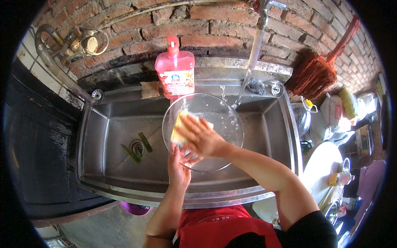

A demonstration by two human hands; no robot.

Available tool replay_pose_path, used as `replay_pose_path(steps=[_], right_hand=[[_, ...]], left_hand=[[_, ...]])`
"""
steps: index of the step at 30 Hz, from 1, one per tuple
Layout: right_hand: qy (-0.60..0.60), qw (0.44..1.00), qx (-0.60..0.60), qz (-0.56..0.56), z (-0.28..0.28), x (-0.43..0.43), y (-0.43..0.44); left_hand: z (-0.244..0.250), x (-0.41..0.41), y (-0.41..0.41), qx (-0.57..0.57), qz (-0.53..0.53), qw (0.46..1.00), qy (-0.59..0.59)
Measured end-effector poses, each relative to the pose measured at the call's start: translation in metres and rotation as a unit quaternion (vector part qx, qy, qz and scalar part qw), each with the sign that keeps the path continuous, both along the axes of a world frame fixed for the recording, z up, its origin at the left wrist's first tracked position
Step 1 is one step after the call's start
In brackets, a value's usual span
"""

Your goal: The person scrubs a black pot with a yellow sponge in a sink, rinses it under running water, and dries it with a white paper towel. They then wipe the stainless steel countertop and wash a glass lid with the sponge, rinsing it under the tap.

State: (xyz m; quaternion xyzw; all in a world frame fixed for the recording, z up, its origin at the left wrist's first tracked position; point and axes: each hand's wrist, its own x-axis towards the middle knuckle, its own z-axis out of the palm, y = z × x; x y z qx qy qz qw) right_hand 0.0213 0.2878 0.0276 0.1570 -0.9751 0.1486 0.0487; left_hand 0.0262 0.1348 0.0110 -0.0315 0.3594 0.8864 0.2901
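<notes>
A round clear glass lid or plate (221,124) is tilted over a stainless steel sink (124,173). My left hand (181,164) holds its lower left edge from below. My right hand (198,135), blurred, presses a yellow cloth or sponge (178,131) against the glass. Water runs from the tap's pale hose (256,46) beside the glass's upper right rim. A pink pump bottle of liquid soap (175,74) stands on the sink's back ledge, just behind the glass. Green vegetable pieces (145,142) lie by the drain (137,148) on the left.
A steel wool scourer (256,86) sits on the back ledge, right. A red-brown brush or mop head (316,74) hangs on the brick wall. At the far right are a round white table (322,161), a bottle (339,179) and bags. A purple basin (136,208) is below the sink.
</notes>
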Motion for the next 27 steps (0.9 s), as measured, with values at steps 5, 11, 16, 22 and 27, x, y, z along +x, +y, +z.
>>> replay_pose_path(steps=[5, 11, 16, 22, 27], right_hand=[[-0.009, 0.996, 0.067, -0.055, -0.011, 0.024, 0.054], [0.033, 0.997, 0.066, 0.000, -0.013, -0.025, 0.007], [-0.123, 0.986, 0.094, 0.064, 0.012, 0.017, 0.033], [0.034, 0.991, 0.022, 0.127, 0.015, -0.032, -0.004], [0.096, 0.993, 0.044, -0.051, 0.009, -0.061, 0.054]], left_hand=[[0.020, 0.001, -0.008, -0.021, -0.022, 0.999, 0.041], [0.014, -0.001, 0.004, -0.026, -0.051, 0.997, 0.055], [0.019, -0.008, -0.015, -0.056, -0.038, 0.994, 0.088], [0.014, -0.002, -0.007, -0.056, -0.100, 0.991, 0.073], [0.027, -0.001, -0.014, -0.039, -0.052, 0.994, 0.089]])
